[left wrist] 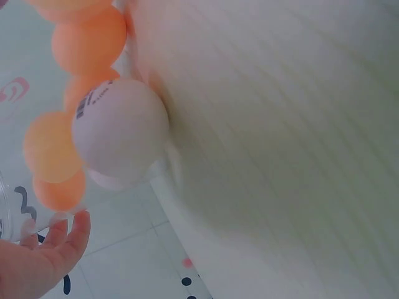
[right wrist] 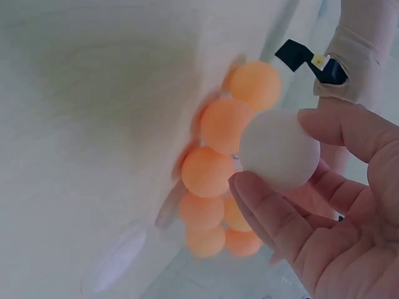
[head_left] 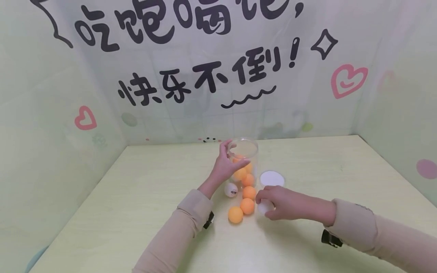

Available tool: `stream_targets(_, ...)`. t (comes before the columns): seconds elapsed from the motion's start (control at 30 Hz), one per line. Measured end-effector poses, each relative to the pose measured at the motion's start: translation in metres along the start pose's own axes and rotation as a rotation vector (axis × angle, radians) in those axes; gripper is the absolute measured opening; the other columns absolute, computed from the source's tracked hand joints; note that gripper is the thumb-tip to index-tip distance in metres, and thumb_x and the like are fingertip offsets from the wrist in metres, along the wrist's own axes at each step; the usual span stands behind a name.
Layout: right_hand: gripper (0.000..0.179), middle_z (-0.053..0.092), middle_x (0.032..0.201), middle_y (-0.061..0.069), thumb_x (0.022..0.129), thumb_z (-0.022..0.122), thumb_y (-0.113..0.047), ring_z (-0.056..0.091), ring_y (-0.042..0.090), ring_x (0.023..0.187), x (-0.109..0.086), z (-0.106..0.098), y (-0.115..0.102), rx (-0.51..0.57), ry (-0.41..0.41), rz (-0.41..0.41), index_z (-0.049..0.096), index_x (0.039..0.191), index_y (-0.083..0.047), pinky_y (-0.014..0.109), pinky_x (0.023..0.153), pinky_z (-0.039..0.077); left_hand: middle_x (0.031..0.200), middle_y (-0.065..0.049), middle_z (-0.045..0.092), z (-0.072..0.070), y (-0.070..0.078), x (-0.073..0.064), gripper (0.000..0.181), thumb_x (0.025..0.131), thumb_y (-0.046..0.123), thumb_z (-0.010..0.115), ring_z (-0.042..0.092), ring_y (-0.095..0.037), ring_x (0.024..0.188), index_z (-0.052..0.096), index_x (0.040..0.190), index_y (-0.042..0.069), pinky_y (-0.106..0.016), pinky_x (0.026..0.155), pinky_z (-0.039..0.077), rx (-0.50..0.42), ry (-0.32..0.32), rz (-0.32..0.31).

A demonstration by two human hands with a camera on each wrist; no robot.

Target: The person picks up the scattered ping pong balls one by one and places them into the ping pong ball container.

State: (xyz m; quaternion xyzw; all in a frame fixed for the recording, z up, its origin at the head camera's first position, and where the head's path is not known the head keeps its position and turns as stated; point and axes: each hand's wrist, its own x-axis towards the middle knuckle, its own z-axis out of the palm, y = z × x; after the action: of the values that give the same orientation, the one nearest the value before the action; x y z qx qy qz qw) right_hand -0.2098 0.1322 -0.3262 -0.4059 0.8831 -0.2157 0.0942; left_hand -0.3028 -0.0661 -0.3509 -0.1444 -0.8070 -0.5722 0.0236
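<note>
My left hand grips a clear plastic cylinder near its top, thumb on the near side and fingers round the far left. Several orange table tennis balls show through its wall. Between thumb and fingertips, my right hand pinches a plain white table tennis ball, close over the table. Left of it, orange balls lie in a short line running out from the cylinder's base. A second white ball, with printed marks, sits by the base under my left wrist.
A round white lid lies flat on the pale wooden table, right of the cylinder. Behind the table's back edge hangs a printed cloth with large black writing, and cloth walls stand at both sides.
</note>
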Motion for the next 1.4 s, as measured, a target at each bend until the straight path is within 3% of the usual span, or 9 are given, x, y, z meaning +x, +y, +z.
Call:
stream_targets(0.37, 0.026, 0.059, 0.090, 0.002, 0.076, 0.063, -0.003, 0.046, 0.012, 0.067, 0.011, -0.043, -0.007, 0.007, 0.048, 0.110, 0.061, 0.101, -0.004, 0.022, 0.059, 0.042, 0.141, -0.007, 0.037, -0.002, 0.000, -0.004, 0.084, 0.076, 0.025, 0.074, 0.036, -0.035, 0.126, 0.019, 0.139, 0.016, -0.046, 0.100, 0.034, 0.000, -0.009, 0.021)
stream_targets(0.7, 0.026, 0.060, 0.088, 0.005, 0.076, 0.063, -0.004, 0.048, 0.015, 0.067, 0.028, -0.079, -0.009, -0.078, 0.089, 0.137, 0.061, 0.101, -0.003, 0.026, 0.061, 0.043, 0.142, -0.008, 0.036, -0.002, 0.001, -0.004, 0.084, 0.076, 0.026, 0.074, 0.036, -0.034, 0.125, 0.019, 0.139, 0.018, -0.047, 0.100, 0.035, -0.001, -0.014, 0.006)
stream_targets(0.87, 0.026, 0.060, 0.084, 0.005, 0.075, 0.061, -0.002, 0.047, 0.015, 0.065, 0.035, -0.090, -0.010, -0.107, 0.113, 0.114, 0.061, 0.101, -0.002, 0.026, 0.059, 0.042, 0.142, -0.007, 0.036, -0.002, 0.003, -0.004, 0.084, 0.076, 0.026, 0.074, 0.036, -0.033, 0.126, 0.019, 0.139, 0.017, -0.046, 0.100, 0.035, -0.010, -0.018, 0.000)
stream_targets(1.2, 0.027, 0.063, 0.095, 0.012, 0.077, 0.061, -0.001, 0.051, 0.020, 0.070, 0.052, -0.106, -0.007, -0.114, 0.229, 0.094, 0.060, 0.104, 0.001, 0.031, 0.063, 0.045, 0.141, -0.007, 0.036, -0.002, 0.004, -0.003, 0.084, 0.076, 0.025, 0.073, 0.036, -0.033, 0.126, 0.019, 0.139, 0.016, -0.046, 0.100, 0.034, -0.015, -0.012, 0.003)
stream_targets(1.4, 0.029, 0.063, 0.096, 0.012, 0.079, 0.061, -0.005, 0.050, 0.021, 0.068, 0.061, -0.109, -0.001, -0.156, 0.255, 0.120, 0.061, 0.108, -0.001, 0.030, 0.062, 0.043, 0.142, -0.008, 0.036, -0.002, 0.005, -0.002, 0.084, 0.076, 0.025, 0.073, 0.036, -0.033, 0.125, 0.018, 0.140, 0.016, -0.046, 0.100, 0.035, -0.012, -0.014, -0.004)
